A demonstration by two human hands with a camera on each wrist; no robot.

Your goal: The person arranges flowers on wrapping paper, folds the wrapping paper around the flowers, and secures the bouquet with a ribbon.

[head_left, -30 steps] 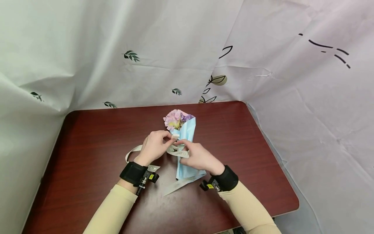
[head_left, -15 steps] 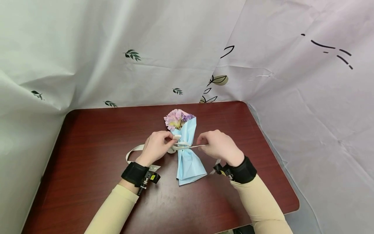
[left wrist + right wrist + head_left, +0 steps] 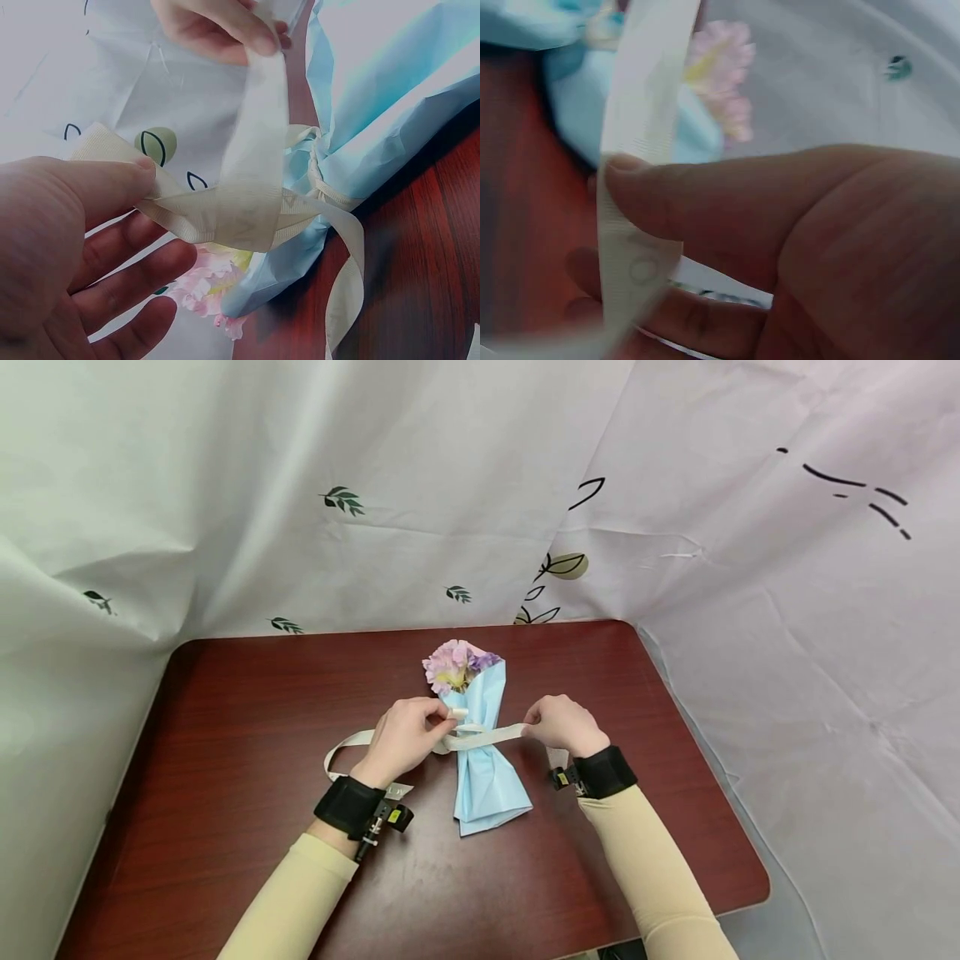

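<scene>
A bouquet of pink and purple flowers (image 3: 453, 665), wrapped in light blue paper (image 3: 491, 785), lies on the table. Cream ribbon (image 3: 480, 739) is wound round the paper's narrow waist. My left hand (image 3: 405, 735) pinches a folded loop of the ribbon (image 3: 109, 150) between thumb and forefinger, its other fingers loose in the left wrist view. To the right of the bouquet, my right hand (image 3: 566, 727) pinches the ribbon's other length and holds it out across the paper. The right wrist view shows that thumb lying over the ribbon (image 3: 641, 135); letters are printed on it.
The dark red tabletop (image 3: 247, 793) extends around the bouquet. One ribbon tail (image 3: 345, 747) curls on it left of my left hand. White patterned fabric (image 3: 405, 552) hangs behind the table, and more hangs along the right side.
My right hand has left the bouquet's middle and moved right, drawing the ribbon out over the paper. The left hand keeps its pinch almost in place.
</scene>
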